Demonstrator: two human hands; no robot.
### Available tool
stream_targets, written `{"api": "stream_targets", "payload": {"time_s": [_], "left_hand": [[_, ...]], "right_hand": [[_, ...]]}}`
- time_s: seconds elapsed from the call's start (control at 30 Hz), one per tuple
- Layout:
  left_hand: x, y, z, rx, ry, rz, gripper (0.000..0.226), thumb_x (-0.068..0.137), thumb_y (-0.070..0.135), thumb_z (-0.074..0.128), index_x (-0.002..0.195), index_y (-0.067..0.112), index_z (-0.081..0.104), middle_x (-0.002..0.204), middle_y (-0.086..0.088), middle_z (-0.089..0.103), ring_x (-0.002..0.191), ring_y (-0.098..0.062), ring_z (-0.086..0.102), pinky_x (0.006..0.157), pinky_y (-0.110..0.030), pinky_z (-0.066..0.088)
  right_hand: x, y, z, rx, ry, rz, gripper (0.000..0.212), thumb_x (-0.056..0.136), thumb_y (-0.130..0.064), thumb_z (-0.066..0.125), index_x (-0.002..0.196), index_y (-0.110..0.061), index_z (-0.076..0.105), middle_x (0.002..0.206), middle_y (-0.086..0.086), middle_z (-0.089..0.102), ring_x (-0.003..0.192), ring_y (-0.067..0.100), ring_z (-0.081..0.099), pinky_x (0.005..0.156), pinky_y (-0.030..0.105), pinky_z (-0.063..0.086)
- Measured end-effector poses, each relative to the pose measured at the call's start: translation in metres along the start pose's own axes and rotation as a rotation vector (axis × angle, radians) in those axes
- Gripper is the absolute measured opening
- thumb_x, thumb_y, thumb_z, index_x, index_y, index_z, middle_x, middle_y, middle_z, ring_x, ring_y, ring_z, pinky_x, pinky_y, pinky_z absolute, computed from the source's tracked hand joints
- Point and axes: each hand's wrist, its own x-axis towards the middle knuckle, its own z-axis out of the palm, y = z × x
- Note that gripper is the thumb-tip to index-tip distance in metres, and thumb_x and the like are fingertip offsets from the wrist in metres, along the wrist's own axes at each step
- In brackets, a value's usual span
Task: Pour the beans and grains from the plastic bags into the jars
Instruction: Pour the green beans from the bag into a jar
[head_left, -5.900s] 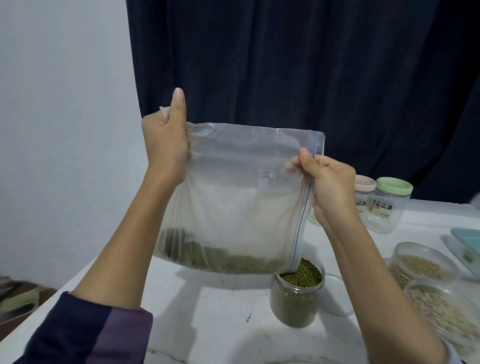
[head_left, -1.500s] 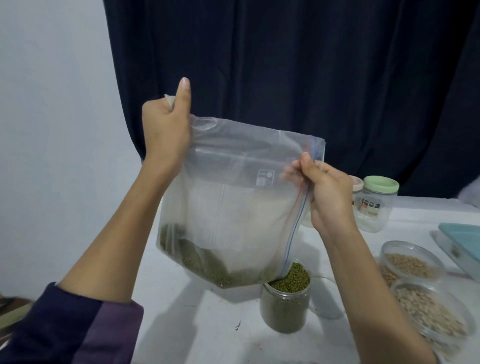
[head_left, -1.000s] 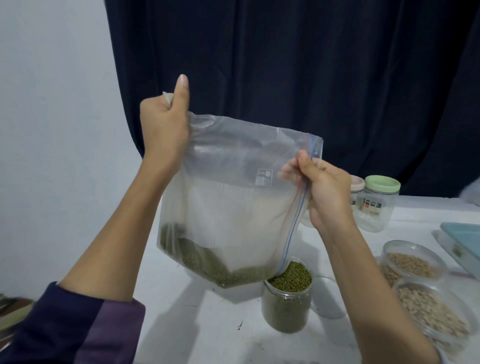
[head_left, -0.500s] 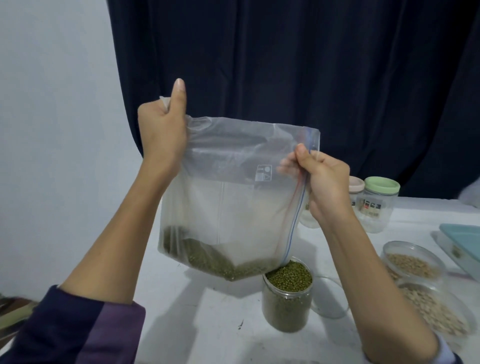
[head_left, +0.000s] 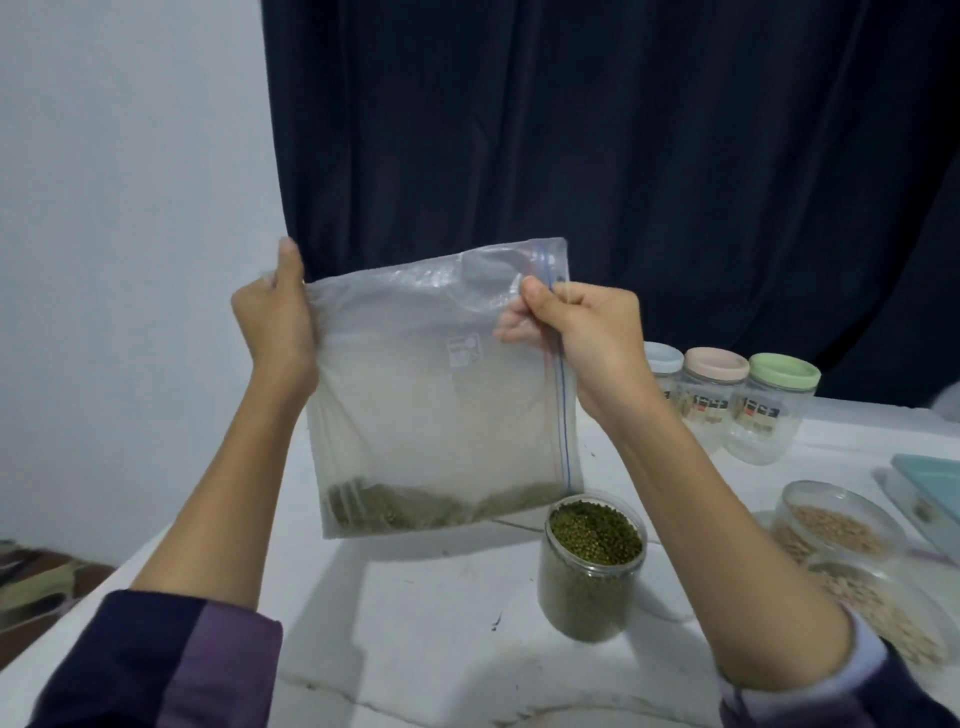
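Left hand (head_left: 275, 327) and right hand (head_left: 584, 338) both clamped on plastic bag (head_left: 441, 415), above jar (head_left: 592, 566).

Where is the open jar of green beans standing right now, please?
In the head view, the jar of green beans stands on the white table, right of centre, just below the plastic bag's lower right corner.

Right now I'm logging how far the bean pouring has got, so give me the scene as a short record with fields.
left hand: grips the bag's upper left corner
right hand: pinches the bag near its zip edge
bag: held up above the table, zip edge on the right
beans in bag: thin layer along the bottom
open jar: nearly full of green beans, below the bag's right corner
lidded jars: three, at the back
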Motion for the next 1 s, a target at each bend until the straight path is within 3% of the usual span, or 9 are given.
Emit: {"api": "stream_targets", "payload": {"time_s": [0.17,0.37,0.47,0.57,0.67,0.77,0.87,1.0], "left_hand": [[0.007,-0.034,-0.028,0.101,0.009,-0.14,0.053,0.093,0.045,0.051,0.059,0.02,0.02,0.058,0.004,0.021,0.05,-0.009,0.02,0.046,-0.022,0.021],[0.008,-0.062,-0.046,0.485,0.031,-0.253,0.057,0.093,0.058,0.041,0.059,0.014,0.028,0.061,-0.001,0.035,0.056,-0.019,0.034,0.055,-0.032,0.028],[0.008,-0.057,-0.038,0.544,-0.058,-0.144,0.051,0.094,0.057,0.04,0.081,0.009,0.052,0.084,-0.001,0.056,0.079,-0.022,0.05,0.071,-0.032,0.039],[-0.002,-0.035,-0.018,0.506,-0.255,0.07,0.047,0.095,0.054,0.041,0.101,0.012,0.062,0.102,0.004,0.064,0.096,-0.016,0.056,0.086,-0.032,0.044],[-0.02,-0.009,0.006,0.324,-0.516,0.174,0.041,0.096,0.048,0.046,0.097,0.014,0.069,0.093,0.007,0.067,0.086,-0.004,0.058,0.079,-0.019,0.043],[-0.028,0.002,0.023,0.302,-0.661,0.239,0.033,0.092,0.039,0.059,0.081,0.01,0.071,0.077,-0.007,0.066,0.072,-0.006,0.054,0.07,-0.023,0.042],[-0.028,0.006,0.029,0.24,-0.65,0.227,0.026,0.088,0.026,0.066,0.074,0.005,0.072,0.075,-0.014,0.069,0.069,-0.011,0.058,0.07,-0.025,0.046],[-0.03,0.008,0.031,0.191,-0.601,0.222,0.022,0.087,0.02,0.068,0.071,0.005,0.072,0.068,-0.004,0.068,0.065,-0.007,0.059,0.067,-0.014,0.046]], "right_hand": [[0.003,0.011,0.027,-0.141,-0.075,0.038,0.025,0.09,-0.013,0.066,0.068,-0.001,0.069,0.064,0.012,0.071,0.067,0.023,0.072,0.093,0.044,0.053],[0.004,0.029,0.046,-0.278,-0.114,0.035,0.028,0.087,-0.018,0.068,0.063,-0.003,0.069,0.062,0.009,0.071,0.069,0.023,0.072,0.092,0.052,0.051],[0.004,0.035,0.047,-0.325,-0.12,0.028,0.03,0.086,-0.023,0.069,0.059,-0.01,0.069,0.061,0.004,0.071,0.072,0.021,0.072,0.093,0.052,0.049],[0.006,0.037,0.046,-0.329,-0.13,0.026,0.03,0.086,-0.023,0.069,0.058,-0.01,0.068,0.061,0.003,0.071,0.074,0.022,0.072,0.097,0.052,0.046],[0.006,0.037,0.044,-0.32,-0.144,0.011,0.028,0.085,-0.021,0.07,0.062,-0.006,0.067,0.062,0.004,0.071,0.07,0.021,0.072,0.104,0.056,0.039],[0.005,0.035,0.042,-0.313,-0.141,0.024,0.024,0.086,-0.017,0.071,0.066,-0.003,0.07,0.066,0.008,0.072,0.068,0.02,0.073,0.095,0.052,0.049],[0.004,0.031,0.038,-0.313,-0.165,0.031,0.02,0.085,-0.015,0.071,0.072,0.0,0.07,0.071,0.006,0.072,0.068,0.02,0.073,0.086,0.046,0.055],[0.004,0.034,0.018,-0.491,-0.329,0.116,0.008,0.08,-0.016,0.077,0.082,-0.009,0.073,0.085,0.006,0.072,0.08,0.016,0.068,0.076,0.029,0.055]]}}
